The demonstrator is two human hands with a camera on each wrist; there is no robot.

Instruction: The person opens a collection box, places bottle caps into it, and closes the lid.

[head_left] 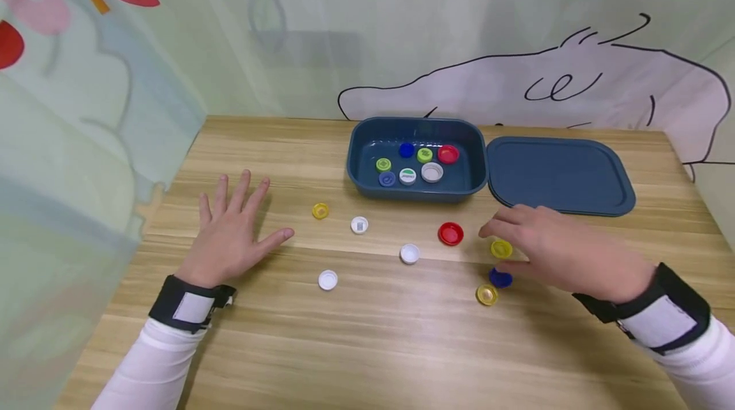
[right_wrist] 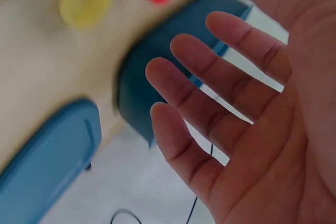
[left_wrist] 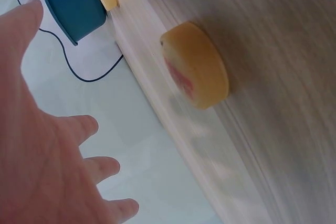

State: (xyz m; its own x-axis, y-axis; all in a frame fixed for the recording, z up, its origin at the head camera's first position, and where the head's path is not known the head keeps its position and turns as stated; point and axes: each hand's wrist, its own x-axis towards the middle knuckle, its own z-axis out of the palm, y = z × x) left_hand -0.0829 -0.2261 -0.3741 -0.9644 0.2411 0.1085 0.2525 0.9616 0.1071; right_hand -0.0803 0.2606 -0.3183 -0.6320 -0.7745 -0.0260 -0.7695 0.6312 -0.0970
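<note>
Eight loose caps (head_left: 450, 233) are scattered outside the blue box (head_left: 416, 194); nothing is held, left hand (head_left: 228, 243) spread wide, right hand (head_left: 559, 254) loosely parted near yellow cap (head_left: 501, 248). Pick-up step apparently in hand; narrow pinch needed.

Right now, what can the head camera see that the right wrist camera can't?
Only the head view shows the left hand, three white caps outside the blue box, and the caps inside it. Only the right wrist view shows the palm side of the right hand and its fingers. Both share the right hand, the box, the blue lid, a red cap and a yellow cap.
</note>
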